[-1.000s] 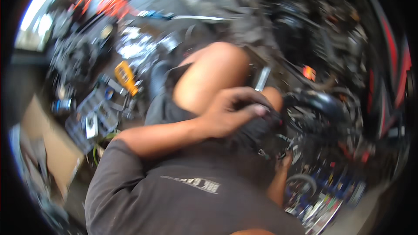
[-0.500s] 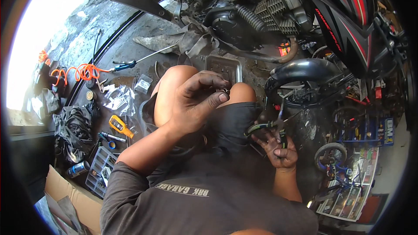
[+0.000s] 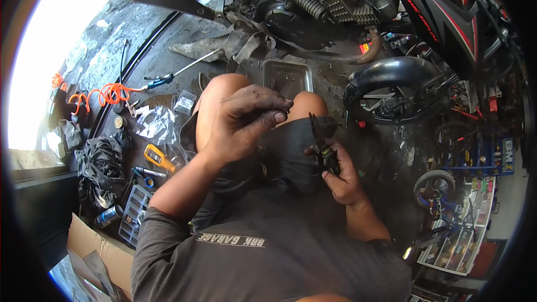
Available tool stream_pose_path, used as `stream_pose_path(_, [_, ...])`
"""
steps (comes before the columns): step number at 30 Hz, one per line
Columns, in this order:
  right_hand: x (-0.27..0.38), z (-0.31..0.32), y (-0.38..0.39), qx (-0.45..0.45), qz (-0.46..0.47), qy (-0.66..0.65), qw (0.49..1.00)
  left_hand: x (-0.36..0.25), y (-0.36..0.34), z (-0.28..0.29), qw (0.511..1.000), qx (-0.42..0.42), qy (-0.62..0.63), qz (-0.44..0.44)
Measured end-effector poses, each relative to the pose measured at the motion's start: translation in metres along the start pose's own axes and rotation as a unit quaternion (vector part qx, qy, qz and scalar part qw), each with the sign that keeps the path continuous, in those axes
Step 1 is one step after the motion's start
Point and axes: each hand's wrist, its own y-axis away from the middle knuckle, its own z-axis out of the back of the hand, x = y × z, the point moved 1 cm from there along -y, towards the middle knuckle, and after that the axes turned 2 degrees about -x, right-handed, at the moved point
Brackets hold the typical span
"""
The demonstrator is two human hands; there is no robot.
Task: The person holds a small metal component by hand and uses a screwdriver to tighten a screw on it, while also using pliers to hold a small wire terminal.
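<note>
Gripping pliers (image 3: 321,146) above the lap (image 3: 288,148), the right hand (image 3: 342,178) in the head view has its fingers wrapped round them; the left hand (image 3: 239,118) pinches a small dark piece (image 3: 287,110). Both are in hand but apart, seemingly not yet brought together. The pliers look dark, green-marked; the piece, unclear.
</note>
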Motion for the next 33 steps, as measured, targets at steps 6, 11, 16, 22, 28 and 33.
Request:
stream_pose_path(6, [0.021,0.015,-0.004,0.066,0.015,0.206,0.976,-0.004,-0.006,0.011,0.984,0.124,-0.122,-0.047])
stream_pose_path(11, [0.034,0.017,-0.002,0.059,0.028,0.319,0.945,-0.01,-0.01,0.01,0.975,0.165,-0.144,-0.034])
stream_pose_path(16, [0.043,0.017,-0.005,0.062,0.131,0.504,0.852,-0.01,-0.008,0.011,0.972,0.145,-0.176,-0.052])
stream_pose_path(22, [0.05,0.011,-0.013,0.02,0.182,0.537,0.824,-0.002,0.001,0.01,0.978,0.124,-0.158,-0.053])
stream_pose_path(28, [0.051,0.011,-0.015,0.008,0.181,0.548,0.817,-0.006,0.004,0.009,0.977,0.126,-0.171,-0.03])
stream_pose_path(33, [0.051,0.012,-0.015,0.002,0.183,0.547,0.817,-0.004,0.006,0.01,0.978,0.124,-0.166,-0.027])
